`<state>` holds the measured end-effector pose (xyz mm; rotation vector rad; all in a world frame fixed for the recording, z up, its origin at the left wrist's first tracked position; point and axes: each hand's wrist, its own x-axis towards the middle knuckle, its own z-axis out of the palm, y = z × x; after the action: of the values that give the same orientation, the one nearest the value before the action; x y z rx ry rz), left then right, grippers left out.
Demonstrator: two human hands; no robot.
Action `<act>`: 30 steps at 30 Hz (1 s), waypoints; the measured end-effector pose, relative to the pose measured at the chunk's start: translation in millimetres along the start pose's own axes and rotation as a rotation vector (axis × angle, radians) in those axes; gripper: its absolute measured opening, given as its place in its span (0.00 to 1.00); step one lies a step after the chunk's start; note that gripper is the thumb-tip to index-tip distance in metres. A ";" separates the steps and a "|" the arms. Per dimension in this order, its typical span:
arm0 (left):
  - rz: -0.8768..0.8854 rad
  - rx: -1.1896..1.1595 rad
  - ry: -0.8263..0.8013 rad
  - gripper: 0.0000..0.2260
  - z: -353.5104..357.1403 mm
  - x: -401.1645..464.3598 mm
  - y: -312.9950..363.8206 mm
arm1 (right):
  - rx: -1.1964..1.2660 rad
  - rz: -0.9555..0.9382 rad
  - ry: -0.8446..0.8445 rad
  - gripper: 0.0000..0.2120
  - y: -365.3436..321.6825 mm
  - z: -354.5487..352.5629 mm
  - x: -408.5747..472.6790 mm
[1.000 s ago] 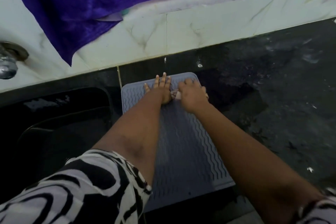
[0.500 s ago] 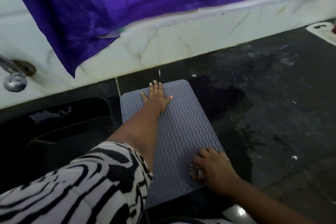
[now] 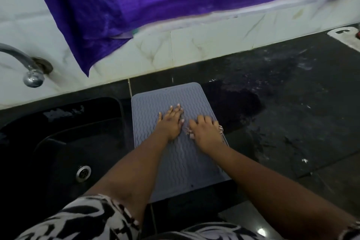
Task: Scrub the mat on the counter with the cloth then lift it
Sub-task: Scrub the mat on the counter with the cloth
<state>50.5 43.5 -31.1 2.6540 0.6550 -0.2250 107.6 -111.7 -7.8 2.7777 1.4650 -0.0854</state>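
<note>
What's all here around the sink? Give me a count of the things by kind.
Hands: 2, the left hand flat on the mat, the right hand on the cloth
Mats: 1, the grey mat
Cloths: 2, the scrubbing cloth and a purple cloth hanging on the wall
Taps: 1, the tap
Sinks: 1, the black sink
Total: 7

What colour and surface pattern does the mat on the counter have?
The mat is grey-blue with raised wavy ridges running along its length, seen best in the head view.
</note>
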 end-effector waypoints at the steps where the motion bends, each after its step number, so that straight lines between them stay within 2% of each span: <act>1: -0.005 0.001 -0.014 0.24 -0.3 0.2 0.0 | 0.021 -0.008 -0.021 0.16 2.8 0.3 -11.3; 5: -0.033 0.012 -0.052 0.24 0.1 0.5 4.5 | 0.047 -0.100 -0.152 0.19 12.3 2.5 -86.4; 8: -0.039 0.016 -0.084 0.25 -4.5 1.4 4.5 | 0.117 -0.108 -0.272 0.17 15.7 -5.4 -127.5; 9: -0.041 0.021 -0.092 0.25 -5.5 1.0 5.2 | 0.212 -0.096 -0.338 0.14 18.8 -15.3 -126.9; 11: -0.039 0.040 -0.098 0.25 -8.4 -0.1 7.4 | 0.582 -0.026 -0.531 0.06 25.3 -42.8 -110.3; 12: -0.034 0.054 -0.094 0.25 -10.9 0.1 7.6 | 0.736 0.005 -0.535 0.05 28.3 -55.0 -97.9; 14: -0.026 0.064 -0.081 0.25 -20.1 2.1 6.5 | 0.807 0.060 -0.360 0.05 32.3 -69.5 -68.2; 15: -0.023 0.053 -0.066 0.25 -26.0 4.1 5.7 | 0.726 0.062 -0.301 0.06 33.4 -73.5 -51.9; 17: -0.013 0.012 -0.022 0.25 -37.9 10.2 4.7 | 0.563 0.071 -0.302 0.12 35.9 -76.8 -24.4; 20: 0.000 -0.042 0.050 0.31 -54.8 26.2 2.0 | 0.695 0.146 -0.275 0.21 46.5 -91.2 20.8; 25: 0.081 0.025 -0.149 0.56 -75.1 60.9 -6.1 | 0.589 0.193 0.046 0.20 52.6 -116.6 120.5; 27: 0.103 0.088 -0.179 0.60 -73.7 74.4 -7.9 | 0.522 0.153 0.075 0.16 49.0 -114.8 162.5; 30: 0.057 0.145 -0.256 0.67 -66.5 89.1 -14.2 | 0.350 0.092 0.060 0.16 40.0 -91.1 204.7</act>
<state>125.9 119.2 2.7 2.7103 0.4958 -0.6053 260.3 36.7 72.3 3.1423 1.4574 -0.2871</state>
